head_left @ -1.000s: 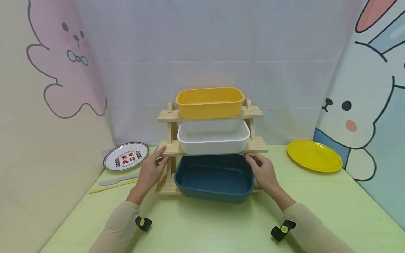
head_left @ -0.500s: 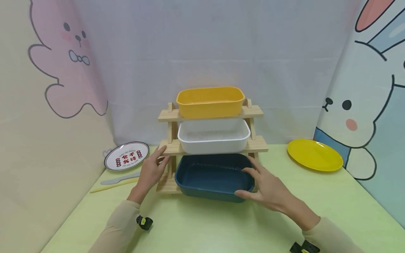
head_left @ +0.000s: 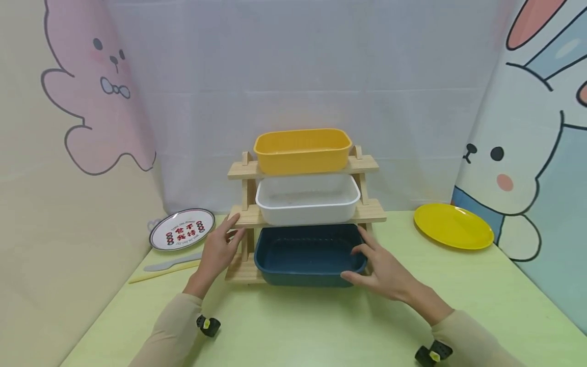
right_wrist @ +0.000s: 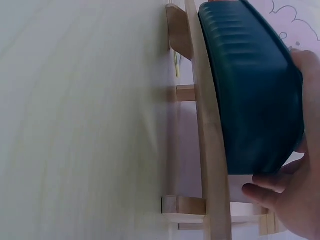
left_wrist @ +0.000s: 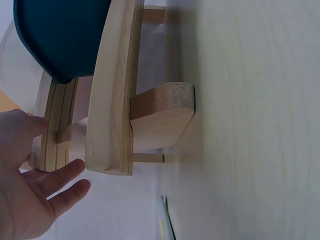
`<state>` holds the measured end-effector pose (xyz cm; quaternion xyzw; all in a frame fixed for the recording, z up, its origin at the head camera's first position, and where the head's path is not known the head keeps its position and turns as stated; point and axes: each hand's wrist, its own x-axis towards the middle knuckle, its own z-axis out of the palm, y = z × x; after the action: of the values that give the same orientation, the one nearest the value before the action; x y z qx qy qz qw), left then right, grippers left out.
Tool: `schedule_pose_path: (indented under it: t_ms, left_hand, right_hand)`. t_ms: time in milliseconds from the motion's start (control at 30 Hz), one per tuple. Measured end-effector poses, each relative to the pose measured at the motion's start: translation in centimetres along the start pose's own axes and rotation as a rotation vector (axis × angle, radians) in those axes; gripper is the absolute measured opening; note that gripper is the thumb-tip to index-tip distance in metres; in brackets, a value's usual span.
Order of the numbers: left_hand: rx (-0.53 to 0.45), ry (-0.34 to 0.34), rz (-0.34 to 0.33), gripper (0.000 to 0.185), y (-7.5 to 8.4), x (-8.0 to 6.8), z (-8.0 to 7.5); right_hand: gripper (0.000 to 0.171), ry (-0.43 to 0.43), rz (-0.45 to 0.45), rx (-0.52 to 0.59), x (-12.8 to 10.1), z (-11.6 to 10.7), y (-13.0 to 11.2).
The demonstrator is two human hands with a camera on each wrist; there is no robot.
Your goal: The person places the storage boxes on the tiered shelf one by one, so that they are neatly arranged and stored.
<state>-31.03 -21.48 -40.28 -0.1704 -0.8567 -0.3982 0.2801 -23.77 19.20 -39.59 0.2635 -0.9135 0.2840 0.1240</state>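
A three-tier wooden rack [head_left: 239, 276] stands on the table, with a yellow bin [head_left: 302, 162] on top and a white bin [head_left: 308, 213] on the middle shelf. On the bottom shelf sits a dark blue bin [head_left: 304, 279], its front roughly parallel to the shelf. My right hand [head_left: 387, 272] grips this bin's front right corner, thumb at the front rim and fingers along the right end. At the rack's left side, my left hand [head_left: 217, 250] holds the end of the middle shelf; in the left wrist view some fingers [left_wrist: 67, 197] extend below that shelf.
A white plate with red lettering [head_left: 182, 229] lies at the left, with a grey knife [head_left: 171, 263] and a thin yellow utensil [head_left: 162, 272] in front of it. To the right is a yellow plate [head_left: 454, 227]. A pale curtain hangs behind the rack.
My right hand has moved from the blue bin's back right to its front right corner. That front corner has shifted back, so the bin sits straighter. My left hand stays at the shelf end.
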Motion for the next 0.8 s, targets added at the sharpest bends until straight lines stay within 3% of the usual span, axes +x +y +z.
schedule_pose_path:
  t_ms: [233,500,800]
  left_hand:
    - [0.011,-0.001,-0.012,0.047,0.1,0.0,-0.1]
    - [0.012,0.001,0.000,0.047,-0.1,0.1,-0.2]
    - [0.006,-0.010,-0.020,0.048,-0.2,0.1,-0.3]
  right_hand:
    - [0.045,0.094,-0.076,0.078,0.5,0.5,1.2]
    - [0.040,0.136,-0.136,0.103,0.9,0.6,1.8]
    - [0.044,0.154,-0.127,0.117,1.0,0.9,1.8]
